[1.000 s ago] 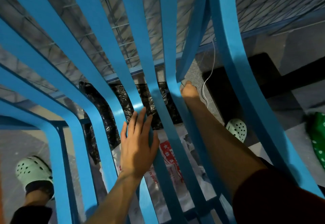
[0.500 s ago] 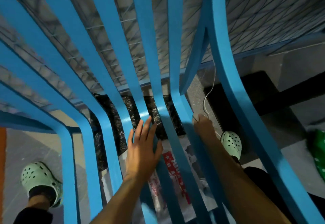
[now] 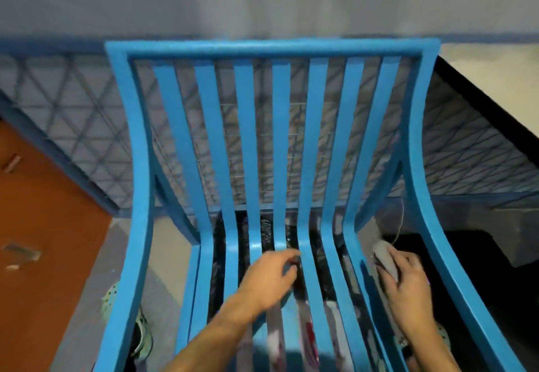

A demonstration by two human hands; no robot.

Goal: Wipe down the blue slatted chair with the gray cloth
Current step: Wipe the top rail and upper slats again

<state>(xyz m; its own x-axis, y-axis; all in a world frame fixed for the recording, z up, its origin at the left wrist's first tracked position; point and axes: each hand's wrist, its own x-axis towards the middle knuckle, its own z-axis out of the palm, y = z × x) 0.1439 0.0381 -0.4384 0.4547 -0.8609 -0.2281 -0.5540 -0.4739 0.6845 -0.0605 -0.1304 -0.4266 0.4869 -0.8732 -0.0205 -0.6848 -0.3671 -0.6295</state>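
The blue slatted chair point(image 3: 280, 126) fills the head view, its backrest rising away from me and its seat slats running toward me. My left hand point(image 3: 269, 275) rests on the middle seat slats, fingers loosely curled, holding nothing. My right hand point(image 3: 407, 287) presses the gray cloth point(image 3: 385, 258) against the rightmost seat slat, between that slat and the chair's right side rail. Motion blurs the picture.
A blue metal mesh fence point(image 3: 73, 126) runs behind the chair. An orange floor area point(image 3: 43, 240) lies to the left, a dark pit or step point(image 3: 481, 269) to the right. Black plastic and printed bags point(image 3: 306, 339) lie under the seat. A pale green clog point(image 3: 143, 333) shows lower left.
My head pulled back, so the whole backrest now shows. My right hand drew back along the right slat toward me and the cloth came into sight. My left hand's fingers curled.
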